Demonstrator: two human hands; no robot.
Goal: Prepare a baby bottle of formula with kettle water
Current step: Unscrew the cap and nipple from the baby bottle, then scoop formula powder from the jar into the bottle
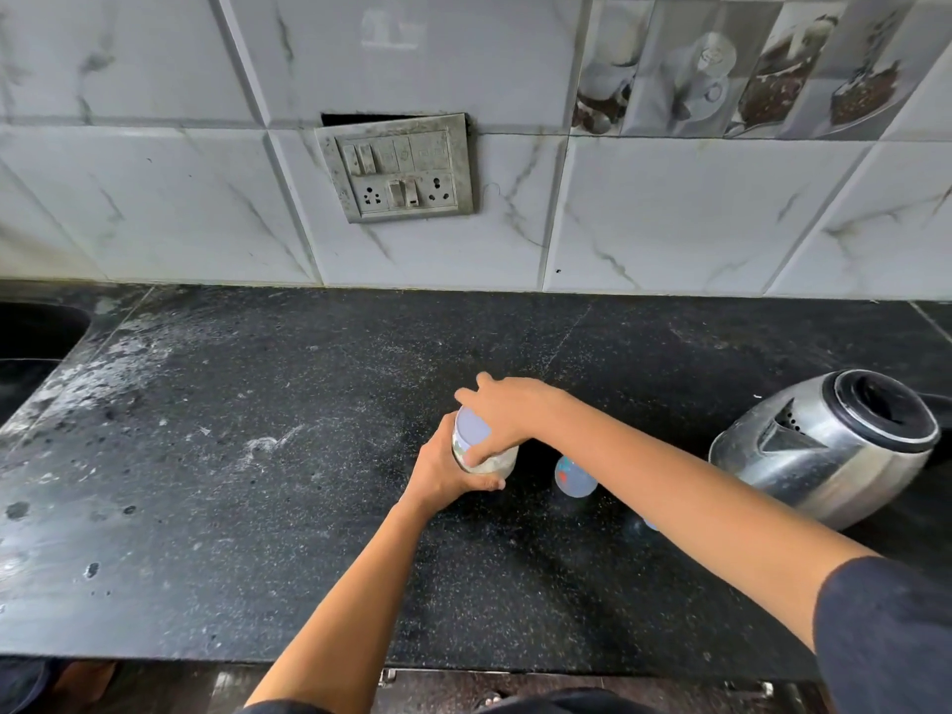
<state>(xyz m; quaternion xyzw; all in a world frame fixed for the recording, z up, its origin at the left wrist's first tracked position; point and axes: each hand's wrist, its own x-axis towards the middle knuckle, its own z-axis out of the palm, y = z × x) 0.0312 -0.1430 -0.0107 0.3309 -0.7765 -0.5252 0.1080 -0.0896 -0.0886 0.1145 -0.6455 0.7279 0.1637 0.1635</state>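
— Looking down from the head view, what is held?
— A formula jar (489,463) is grasped over the middle of the counter (257,533). The left grip (447,468) is wrapped round its body, and the right grip (507,409) is curled over its pale lid (473,425).
— And the edges?
— The baby bottle (574,476) is seen just right of the jar, partly hidden by the right forearm. The kettle (829,445) is set near the right end. A sink (36,327) is cut in at far left, and a broad stretch of speckled counter is seen between it and the jar.
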